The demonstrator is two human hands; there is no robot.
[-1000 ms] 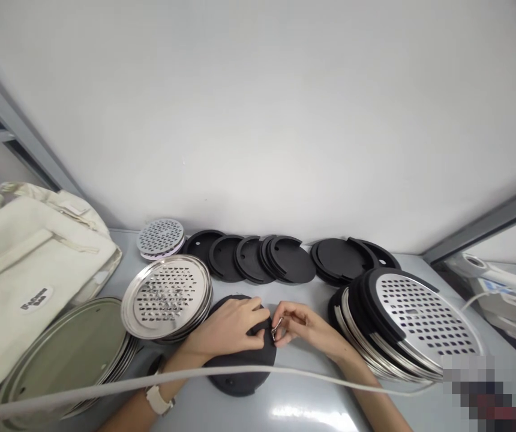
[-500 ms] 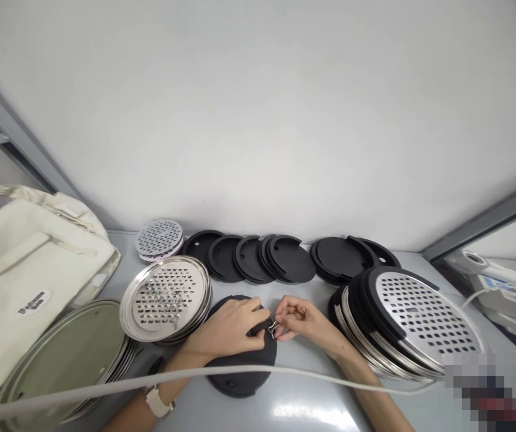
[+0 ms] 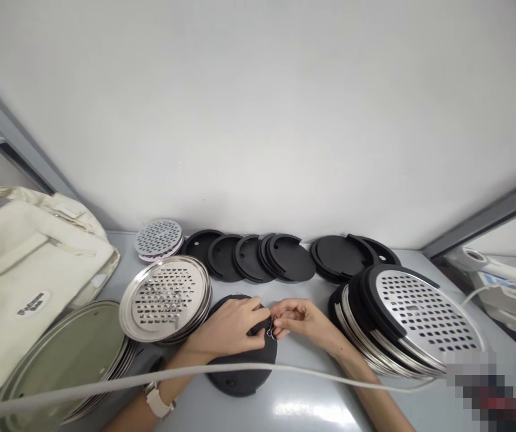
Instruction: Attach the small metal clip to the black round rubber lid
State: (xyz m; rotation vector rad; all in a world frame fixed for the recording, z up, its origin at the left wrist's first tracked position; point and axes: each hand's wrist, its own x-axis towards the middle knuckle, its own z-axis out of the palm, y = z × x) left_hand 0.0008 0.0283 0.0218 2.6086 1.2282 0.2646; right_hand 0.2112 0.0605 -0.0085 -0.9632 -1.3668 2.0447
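A black round disc (image 3: 242, 372) lies on the grey table at the front middle. My left hand (image 3: 233, 324) rests over its upper part, fingers pinching a small black piece (image 3: 260, 327) near the disc's right edge. Against that piece sits a small metal wire clip (image 3: 272, 328). From the right, my right hand (image 3: 300, 318) pinches the clip between thumb and fingers, and its fingertips nearly meet those of my left hand. The small black piece is partly hidden by my left fingers.
Stacked metal graters (image 3: 168, 300) and green lids (image 3: 69, 354) stand left, beside a cream bag (image 3: 28, 264). Black discs (image 3: 294, 258) line the wall. Right is a stack of graters with black rims (image 3: 429, 315). A white cable (image 3: 312, 372) crosses in front.
My right hand has moved slightly left, closer to my left fingers, and the metal clip has shifted slightly with it. My left hand stays nearly still.
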